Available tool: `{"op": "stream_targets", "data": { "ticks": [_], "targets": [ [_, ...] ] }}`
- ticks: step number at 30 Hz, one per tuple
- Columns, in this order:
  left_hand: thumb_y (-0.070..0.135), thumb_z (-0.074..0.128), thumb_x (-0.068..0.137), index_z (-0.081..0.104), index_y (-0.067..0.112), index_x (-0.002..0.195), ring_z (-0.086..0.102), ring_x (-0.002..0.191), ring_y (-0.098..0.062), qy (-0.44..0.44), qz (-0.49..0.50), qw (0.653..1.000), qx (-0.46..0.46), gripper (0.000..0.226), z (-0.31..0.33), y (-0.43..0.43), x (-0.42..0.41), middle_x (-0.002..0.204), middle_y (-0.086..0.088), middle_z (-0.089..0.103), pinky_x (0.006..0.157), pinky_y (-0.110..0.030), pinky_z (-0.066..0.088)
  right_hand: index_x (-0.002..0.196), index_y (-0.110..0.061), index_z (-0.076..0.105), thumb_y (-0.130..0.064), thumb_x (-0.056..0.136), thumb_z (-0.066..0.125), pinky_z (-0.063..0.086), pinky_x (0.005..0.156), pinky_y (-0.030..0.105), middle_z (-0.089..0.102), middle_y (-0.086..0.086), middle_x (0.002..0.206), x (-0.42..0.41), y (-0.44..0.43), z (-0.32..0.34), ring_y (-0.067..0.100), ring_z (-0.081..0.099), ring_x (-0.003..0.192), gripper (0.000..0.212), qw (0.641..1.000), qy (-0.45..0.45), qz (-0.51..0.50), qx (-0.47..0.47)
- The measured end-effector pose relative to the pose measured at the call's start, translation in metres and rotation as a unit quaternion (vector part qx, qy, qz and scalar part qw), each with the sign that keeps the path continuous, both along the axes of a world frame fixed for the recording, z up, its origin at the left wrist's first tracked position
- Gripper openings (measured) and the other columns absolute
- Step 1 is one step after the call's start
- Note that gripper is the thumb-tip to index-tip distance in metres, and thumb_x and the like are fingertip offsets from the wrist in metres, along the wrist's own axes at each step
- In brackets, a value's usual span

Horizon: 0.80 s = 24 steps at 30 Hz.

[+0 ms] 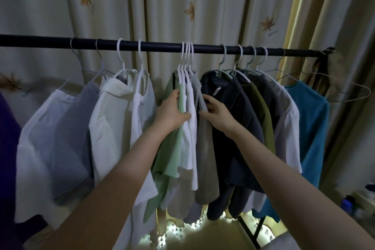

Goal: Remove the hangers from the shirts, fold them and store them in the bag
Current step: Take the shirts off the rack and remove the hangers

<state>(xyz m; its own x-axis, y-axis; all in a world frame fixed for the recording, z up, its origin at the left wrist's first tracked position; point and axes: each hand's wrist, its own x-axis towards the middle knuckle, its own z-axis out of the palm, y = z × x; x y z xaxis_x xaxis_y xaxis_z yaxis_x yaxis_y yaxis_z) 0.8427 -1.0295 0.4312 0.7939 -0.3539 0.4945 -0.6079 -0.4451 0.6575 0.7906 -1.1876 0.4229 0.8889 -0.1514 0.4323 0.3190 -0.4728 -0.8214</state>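
Several shirts hang on white hangers (185,57) from a black rail (158,45). In the middle hang a light green shirt (172,160), a white shirt (189,148) and a grey shirt (206,158), packed close together. My left hand (172,111) lies flat against the green shirt, its thumb touching the white one. My right hand (217,108) pinches the edge of the grey shirt just below its shoulder. Dark navy (233,128), olive (263,111) and teal (310,128) shirts hang to the right. No bag is in view.
Pale shirts (113,124) and a grey-blue one (69,138) fill the rail's left part. An empty wire hanger (349,91) hangs at the far right. A leaf-patterned curtain (182,6) is behind. The rack's black leg (253,233) runs down at lower right.
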Motion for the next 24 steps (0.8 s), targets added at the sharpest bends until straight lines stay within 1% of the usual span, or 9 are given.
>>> {"op": "stream_targets", "data": {
  "ticks": [3,5,9,12,14,16,18,20,24],
  "targets": [
    [0.019,0.073,0.074,0.035,0.019,0.141,0.053,0.117,-0.021,0.025,-0.027,0.999,-0.019,0.077,0.002,-0.010,0.005,0.138,-0.001,0.051,0.099,-0.038,0.045,0.139,-0.006,0.042,0.000,0.090,0.058,0.048,0.094,0.026,0.058,0.008,0.125,-0.002,-0.001,0.006,0.017,0.057,0.113,0.052,0.999,0.026,0.043,-0.009],
    [0.020,0.074,0.076,0.034,0.018,0.140,0.050,0.116,-0.016,0.064,-0.068,0.995,-0.037,0.076,0.003,-0.007,0.014,0.140,0.001,0.046,0.096,-0.032,0.042,0.135,-0.004,0.049,-0.006,0.092,0.057,0.047,0.093,0.018,0.060,0.008,0.125,-0.003,-0.013,0.016,0.014,0.057,0.113,0.043,0.997,0.034,0.053,-0.040],
    [0.046,0.069,0.080,0.028,0.022,0.142,0.045,0.111,-0.010,0.140,-0.112,0.982,-0.062,0.078,0.012,0.004,0.031,0.137,0.003,0.043,0.090,-0.026,0.037,0.115,-0.006,0.063,-0.015,0.093,0.057,0.043,0.084,0.016,0.068,0.011,0.110,0.002,-0.067,0.049,0.018,0.062,0.101,0.024,0.969,-0.118,-0.204,-0.074],
    [0.050,0.058,0.087,0.028,0.018,0.144,0.043,0.107,-0.007,0.152,-0.073,0.975,-0.144,0.072,0.027,-0.006,0.041,0.142,0.000,0.044,0.089,-0.027,0.035,0.124,-0.003,0.056,-0.018,0.092,0.057,0.046,0.090,0.034,0.064,0.016,0.119,0.015,-0.103,0.065,0.030,0.059,0.110,0.035,0.941,-0.007,-0.289,-0.179],
    [0.044,0.054,0.092,0.031,0.015,0.144,0.047,0.096,0.001,0.157,-0.072,0.970,-0.172,0.064,0.035,-0.015,0.049,0.133,0.003,0.050,0.085,-0.017,0.036,0.130,-0.001,0.052,-0.019,0.092,0.059,0.049,0.086,0.033,0.062,0.016,0.123,0.026,-0.107,0.069,0.028,0.059,0.107,0.042,0.953,0.065,-0.248,-0.163],
    [0.031,0.053,0.095,0.040,0.012,0.139,0.054,0.078,0.014,0.153,-0.092,0.967,-0.183,0.050,0.040,-0.023,0.056,0.111,0.011,0.059,0.071,-0.003,0.041,0.133,-0.004,0.052,-0.019,0.090,0.063,0.049,0.065,0.017,0.063,0.010,0.115,0.035,-0.097,0.071,0.018,0.060,0.090,0.046,0.967,0.070,-0.206,-0.131],
    [0.019,0.052,0.095,0.045,0.009,0.137,0.061,0.094,0.001,0.167,-0.110,0.963,-0.182,0.044,0.042,-0.030,0.064,0.117,0.003,0.063,0.085,-0.014,0.048,0.132,-0.010,0.054,-0.017,0.089,0.063,0.045,0.051,0.012,0.062,0.003,0.106,0.042,-0.085,0.073,0.010,0.057,0.077,0.044,0.980,0.065,-0.161,-0.097],
    [0.012,0.052,0.094,0.045,0.007,0.138,0.058,0.112,-0.017,0.179,-0.126,0.958,-0.186,0.045,0.041,-0.034,0.070,0.131,-0.008,0.058,0.102,-0.034,0.045,0.126,-0.017,0.058,-0.014,0.088,0.065,0.047,0.053,0.011,0.064,0.000,0.105,0.048,-0.072,0.072,0.004,0.060,0.076,0.039,0.990,0.066,-0.102,-0.066],
    [0.007,0.057,0.090,0.043,0.007,0.139,0.059,0.113,-0.017,0.188,-0.133,0.946,-0.230,0.051,0.037,-0.037,0.075,0.132,-0.009,0.057,0.096,-0.028,0.047,0.119,-0.011,0.062,-0.015,0.086,0.066,0.052,0.079,0.018,0.067,0.005,0.109,0.061,-0.053,0.073,0.011,0.064,0.094,0.034,0.995,0.094,-0.016,-0.013]
  ]
}}
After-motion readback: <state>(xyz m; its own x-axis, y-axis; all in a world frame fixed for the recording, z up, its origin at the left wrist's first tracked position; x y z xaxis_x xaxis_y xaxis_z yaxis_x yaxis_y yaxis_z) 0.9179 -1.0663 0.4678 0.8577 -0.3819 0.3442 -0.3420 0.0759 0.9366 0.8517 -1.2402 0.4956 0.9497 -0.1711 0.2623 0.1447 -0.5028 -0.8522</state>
